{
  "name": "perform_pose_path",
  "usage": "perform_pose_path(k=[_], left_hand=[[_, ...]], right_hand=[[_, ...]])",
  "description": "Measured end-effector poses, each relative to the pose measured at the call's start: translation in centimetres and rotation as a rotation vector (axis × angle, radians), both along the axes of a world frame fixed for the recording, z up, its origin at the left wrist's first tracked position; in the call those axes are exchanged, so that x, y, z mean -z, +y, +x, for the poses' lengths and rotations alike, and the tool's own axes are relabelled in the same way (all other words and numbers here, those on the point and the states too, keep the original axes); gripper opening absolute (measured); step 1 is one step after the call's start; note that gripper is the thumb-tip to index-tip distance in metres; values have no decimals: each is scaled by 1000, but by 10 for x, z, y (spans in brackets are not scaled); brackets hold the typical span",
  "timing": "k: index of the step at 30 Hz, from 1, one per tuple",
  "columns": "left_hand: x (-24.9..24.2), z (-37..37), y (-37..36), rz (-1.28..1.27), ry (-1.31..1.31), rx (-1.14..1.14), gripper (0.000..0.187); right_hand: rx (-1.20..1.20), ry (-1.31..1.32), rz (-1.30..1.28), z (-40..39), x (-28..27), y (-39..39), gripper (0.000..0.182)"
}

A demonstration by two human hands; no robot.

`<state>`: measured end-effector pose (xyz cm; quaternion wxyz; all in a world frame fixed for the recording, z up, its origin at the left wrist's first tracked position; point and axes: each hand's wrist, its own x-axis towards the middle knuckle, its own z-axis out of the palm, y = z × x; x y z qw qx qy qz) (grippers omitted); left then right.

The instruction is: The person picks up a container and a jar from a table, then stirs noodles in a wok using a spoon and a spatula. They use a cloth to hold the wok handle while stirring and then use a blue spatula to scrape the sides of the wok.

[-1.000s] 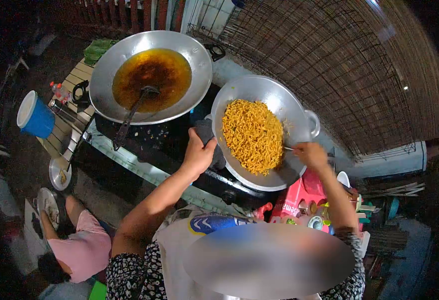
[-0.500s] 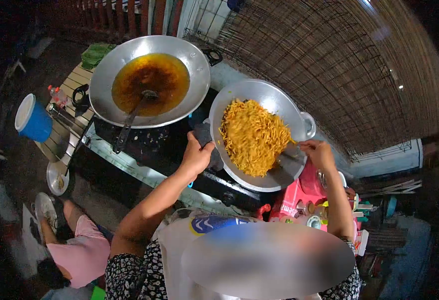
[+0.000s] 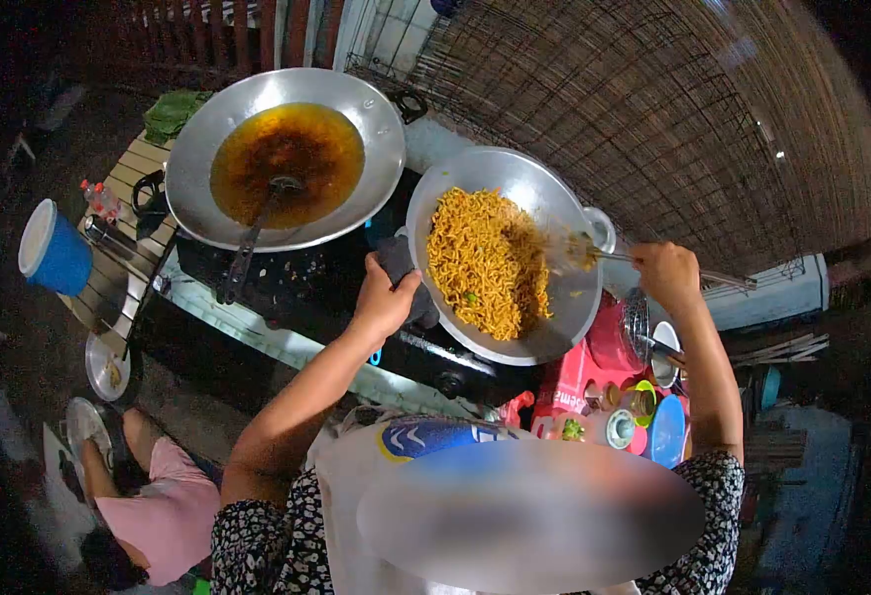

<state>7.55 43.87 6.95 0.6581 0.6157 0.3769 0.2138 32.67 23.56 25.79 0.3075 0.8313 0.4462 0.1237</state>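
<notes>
Fried noodles (image 3: 480, 258) lie heaped in the smaller metal wok (image 3: 569, 332) in front of me. My left hand (image 3: 386, 302) is closed on a dark folded cloth (image 3: 396, 260) against the wok's left side, where the near handle is hidden. My right hand (image 3: 666, 275) grips the thin handle of a spatula (image 3: 581, 252) over the wok's right part. Its blade is blurred at the edge of the noodles. On the left stands a larger wok (image 3: 381, 149) of dark golden oil (image 3: 242, 159), with a black-handled ladle (image 3: 254, 233) resting in it.
Both woks sit on a black stove (image 3: 287, 278). Jars, a red container (image 3: 619, 337) and a blue lid (image 3: 666, 431) stand at the right. A blue bucket (image 3: 61, 263) and bottles are left, by a slatted table (image 3: 123, 248). A person in pink (image 3: 163, 501) sits at lower left.
My right hand has moved right and up, drawing the spatula out of the noodles, so its blade shows. The noodles have shifted leftward in the wok. My left hand keeps its grip.
</notes>
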Motion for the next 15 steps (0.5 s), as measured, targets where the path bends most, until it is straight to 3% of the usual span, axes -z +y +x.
perform_pose_path(k=[2, 4, 6, 7, 8, 9, 10, 12, 15], left_hand=[[-1, 1, -1, 1, 2, -1, 56], [0, 2, -2, 7, 5, -7, 56], [4, 6, -6, 69, 18, -66, 54], [0, 6, -7, 71, 17, -63, 54], [-7, 3, -6, 42, 46, -37, 54], [-11, 1, -5, 13, 75, -14, 53], [-11, 0, -3, 19, 76, -23, 53], [-9, -2, 2, -64, 44, 127, 82], [-10, -1, 2, -74, 72, 118, 84]], right_hand=[[141, 32, -151, 7, 5, -9, 17], [183, 309, -245, 3, 34, -13, 20], [101, 649, 143, 6, 105, -24, 22], [194, 765, 300, -16, 122, -11, 22], [134, 806, 402, -14, 150, -8, 21], [131, 809, 403, -19, 161, -5, 21], [215, 897, 559, -25, 170, -1, 23], [359, 1067, 780, -24, 178, 1, 22], [314, 1049, 815, -18, 157, -8, 20]])
